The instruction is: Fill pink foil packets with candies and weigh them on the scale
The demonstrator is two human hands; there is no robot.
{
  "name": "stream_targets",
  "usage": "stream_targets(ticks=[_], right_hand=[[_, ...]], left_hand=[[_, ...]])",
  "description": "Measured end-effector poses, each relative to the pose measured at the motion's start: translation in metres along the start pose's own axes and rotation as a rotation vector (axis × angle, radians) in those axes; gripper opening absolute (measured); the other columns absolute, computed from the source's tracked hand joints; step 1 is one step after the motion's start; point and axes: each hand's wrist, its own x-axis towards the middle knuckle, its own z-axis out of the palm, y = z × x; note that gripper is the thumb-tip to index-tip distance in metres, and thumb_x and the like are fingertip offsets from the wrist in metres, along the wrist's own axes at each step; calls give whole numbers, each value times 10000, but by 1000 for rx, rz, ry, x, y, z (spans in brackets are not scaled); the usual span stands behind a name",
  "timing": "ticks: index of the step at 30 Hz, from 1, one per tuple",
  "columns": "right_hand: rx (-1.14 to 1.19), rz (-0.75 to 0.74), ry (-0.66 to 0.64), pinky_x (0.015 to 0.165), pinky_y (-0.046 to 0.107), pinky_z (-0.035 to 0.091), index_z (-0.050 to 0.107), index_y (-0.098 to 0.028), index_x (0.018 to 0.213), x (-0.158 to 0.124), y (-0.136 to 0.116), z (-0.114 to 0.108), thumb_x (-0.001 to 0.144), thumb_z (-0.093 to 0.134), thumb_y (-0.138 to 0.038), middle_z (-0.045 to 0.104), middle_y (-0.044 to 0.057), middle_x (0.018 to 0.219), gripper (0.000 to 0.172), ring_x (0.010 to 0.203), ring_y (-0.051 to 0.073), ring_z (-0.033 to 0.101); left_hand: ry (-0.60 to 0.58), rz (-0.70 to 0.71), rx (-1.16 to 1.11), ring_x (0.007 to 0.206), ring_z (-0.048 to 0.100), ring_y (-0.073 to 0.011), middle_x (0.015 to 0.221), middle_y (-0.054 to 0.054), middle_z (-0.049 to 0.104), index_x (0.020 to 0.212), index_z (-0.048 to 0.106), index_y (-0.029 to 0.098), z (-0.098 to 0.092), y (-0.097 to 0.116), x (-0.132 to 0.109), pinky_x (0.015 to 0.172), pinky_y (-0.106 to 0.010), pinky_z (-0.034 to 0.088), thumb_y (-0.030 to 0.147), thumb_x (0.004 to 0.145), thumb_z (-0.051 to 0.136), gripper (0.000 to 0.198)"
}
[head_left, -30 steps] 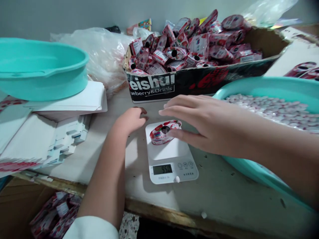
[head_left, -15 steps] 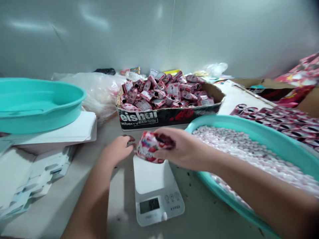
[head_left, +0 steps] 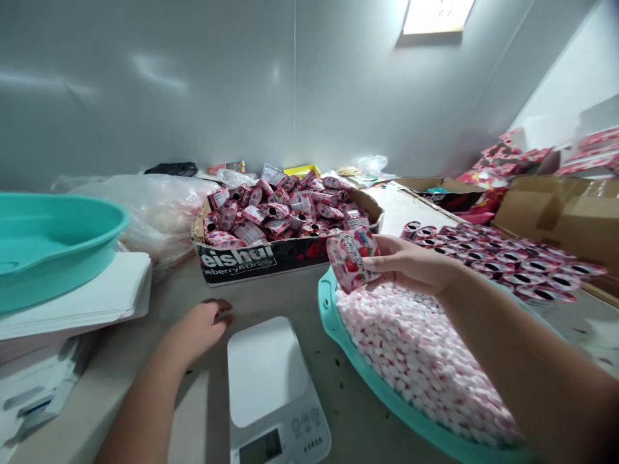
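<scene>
Packet [head_left: 351,258] pinched in right hand [head_left: 411,264] over candy tub [head_left: 329,316]; looks light, crinkly, likely slippery, best gripped by edges. Left hand [head_left: 198,325] rests loosely curled, empty, beside scale [head_left: 271,380].

I saw both of my forearms bare from wrist to the bottom edge of the view, no sleeve showing on either. My left hand [head_left: 198,328] had dark-painted nails (two caught the light near the fingertips). My right hand [head_left: 411,264] carried no ring, watch or band that I could make out.
</scene>
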Motion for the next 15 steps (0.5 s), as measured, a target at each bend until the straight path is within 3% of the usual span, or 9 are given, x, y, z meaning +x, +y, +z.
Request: stream_targets(ticks=[6, 15], right_hand=[[115, -57, 159, 689, 241, 625, 547, -142, 1219, 5, -5, 0, 646, 912, -411, 686, 118, 1095, 730, 840, 164, 706], [58, -98, 202, 756, 254, 613, 550, -115, 1229, 3, -4, -9, 710, 864, -447, 670, 132, 1153, 691, 887, 149, 688]], left_hand=[[-6, 9, -44, 1163, 679, -293, 1262, -120, 727, 1159, 722, 174, 1, 4, -1, 1008, -358, 506, 392, 864, 444, 460], [-40, 61, -40, 1066, 703, -287, 1162, -115, 750, 1067, 721, 202, 7, -2, 3, 988, -369, 499, 386, 900, 430, 382]])
